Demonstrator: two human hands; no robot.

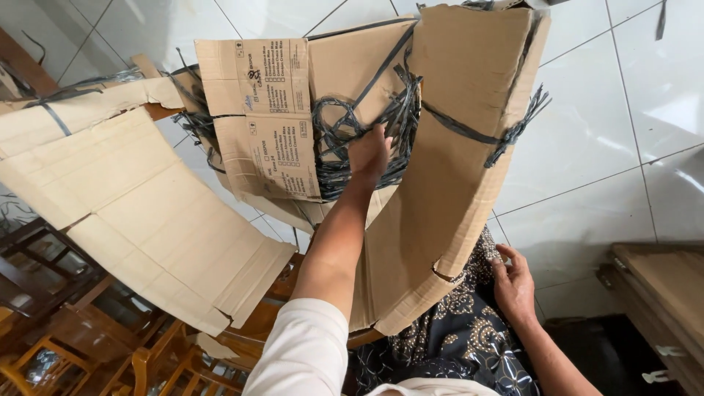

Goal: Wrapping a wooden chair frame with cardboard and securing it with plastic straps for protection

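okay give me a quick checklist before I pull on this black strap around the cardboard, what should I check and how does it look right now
1. Left hand on the black strap tangle: ok, the fingers are in the bundle.
2. Right hand steadying the bent cardboard sheet: ok, it rests at the lower edge.
3. Strap free of knots: not ok, it is frayed and tangled.
4. Printed box flap out of the way: cannot tell, straps cross behind it.
5. Loose flattened cardboard on the left supported: cannot tell, it overhangs wooden chairs.
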